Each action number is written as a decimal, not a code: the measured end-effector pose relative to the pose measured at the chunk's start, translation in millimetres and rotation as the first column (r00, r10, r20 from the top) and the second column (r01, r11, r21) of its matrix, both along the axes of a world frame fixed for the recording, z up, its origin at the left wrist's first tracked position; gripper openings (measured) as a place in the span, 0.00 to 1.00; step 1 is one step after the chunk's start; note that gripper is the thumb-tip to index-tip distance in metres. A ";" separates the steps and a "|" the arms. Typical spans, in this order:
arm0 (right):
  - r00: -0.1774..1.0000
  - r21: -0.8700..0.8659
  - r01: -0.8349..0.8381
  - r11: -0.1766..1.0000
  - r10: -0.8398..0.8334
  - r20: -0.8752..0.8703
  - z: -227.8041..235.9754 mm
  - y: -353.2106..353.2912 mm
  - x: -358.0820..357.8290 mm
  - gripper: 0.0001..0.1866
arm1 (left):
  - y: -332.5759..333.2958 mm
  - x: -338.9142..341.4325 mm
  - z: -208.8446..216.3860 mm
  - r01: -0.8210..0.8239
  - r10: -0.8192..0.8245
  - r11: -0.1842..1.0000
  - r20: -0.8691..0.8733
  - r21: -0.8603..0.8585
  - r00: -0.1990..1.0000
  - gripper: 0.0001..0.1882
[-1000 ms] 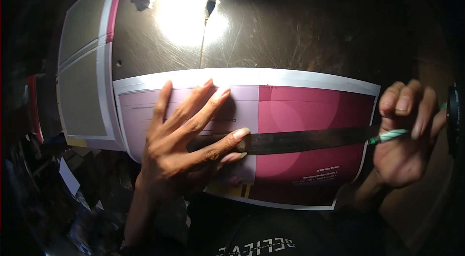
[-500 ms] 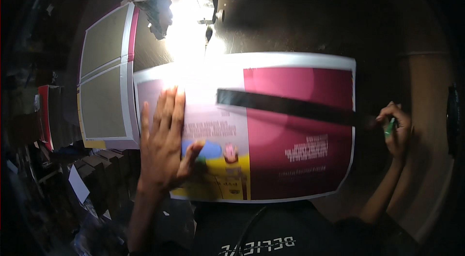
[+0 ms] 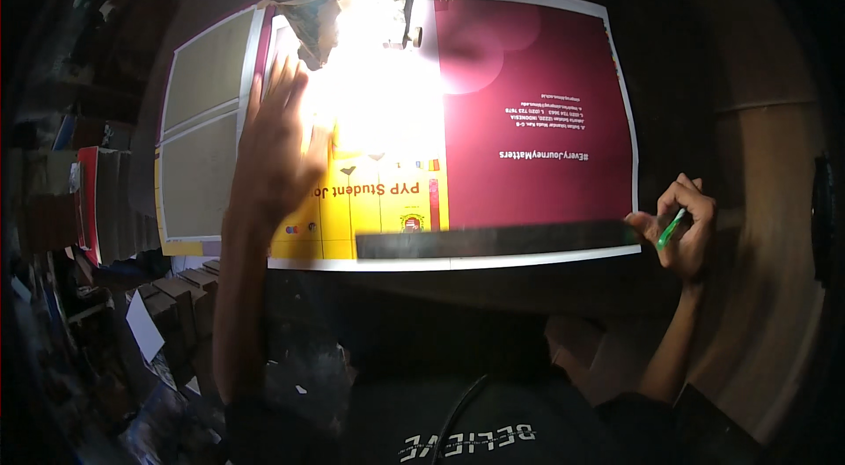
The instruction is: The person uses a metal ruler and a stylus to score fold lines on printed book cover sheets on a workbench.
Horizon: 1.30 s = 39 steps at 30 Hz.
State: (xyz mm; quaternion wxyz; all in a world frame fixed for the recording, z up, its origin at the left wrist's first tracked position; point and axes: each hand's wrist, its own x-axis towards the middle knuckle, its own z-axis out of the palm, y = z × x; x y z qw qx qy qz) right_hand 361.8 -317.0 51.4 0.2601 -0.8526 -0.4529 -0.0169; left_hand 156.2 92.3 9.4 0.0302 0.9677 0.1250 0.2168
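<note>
A large printed cover sheet with magenta and yellow panels and white margins lies on the table before me. My left hand rests on its left part, fingers stretched out and partly lost in the lamp's glare. A long dark ruler lies across the sheet along its near edge. Its right end meets the thumb of my right hand, which is closed at the sheet's right side. A slim green-and-white pen-like tool sticks out of that hand; its exact kind is unclear.
A bright lamp hangs over the far side of the sheet. To the left lies a cover with grey boards set in it. Stacked books with a red cover and brown blocks stand beyond the table's left edge.
The sheet has slid away from me toward the lamp, with my left hand on it. The ruler has swung down from the sheet's middle to its near edge, with my right hand at its end.
</note>
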 end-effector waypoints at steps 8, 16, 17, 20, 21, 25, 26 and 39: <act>0.970 -0.031 0.139 0.990 -0.143 -0.195 -8.5 10.5 -31.9 0.26 | -95.3 -58.8 8.2 0.222 -0.305 0.841 -0.093 -0.493 0.948 0.19; 0.992 0.002 -0.078 0.997 0.077 0.105 -13.2 21.3 -58.9 0.21 | -92.6 -64.2 -1.3 0.221 -0.276 0.858 -0.052 -0.464 0.960 0.20; 0.983 -0.002 -0.112 0.994 0.111 0.145 -12.9 20.4 -56.7 0.20 | -93.6 -63.7 0.0 0.211 -0.265 0.858 -0.053 -0.468 0.963 0.20; 0.974 0.019 -0.147 0.989 0.141 0.176 -17.9 19.4 -57.1 0.18 | -94.5 -62.4 0.5 0.208 -0.261 0.861 -0.052 -0.465 0.964 0.19; 0.973 0.022 -0.150 0.988 0.144 0.181 -18.6 18.2 -56.2 0.17 | -94.2 -61.5 2.7 0.207 -0.262 0.859 -0.056 -0.469 0.963 0.19; 0.962 0.050 -0.181 0.982 0.167 0.219 -21.1 14.8 -54.5 0.16 | -93.7 -62.0 5.4 0.208 -0.275 0.868 -0.088 -0.451 0.957 0.19; 0.962 0.048 -0.182 0.982 0.168 0.214 -20.5 15.1 -54.7 0.16 | -93.8 -62.6 5.5 0.213 -0.278 0.875 -0.089 -0.435 0.956 0.19; 0.955 0.033 -0.222 0.975 0.210 0.212 -17.4 13.1 -51.8 0.16 | -96.1 -61.2 10.3 0.203 -0.275 0.866 -0.094 -0.457 0.957 0.18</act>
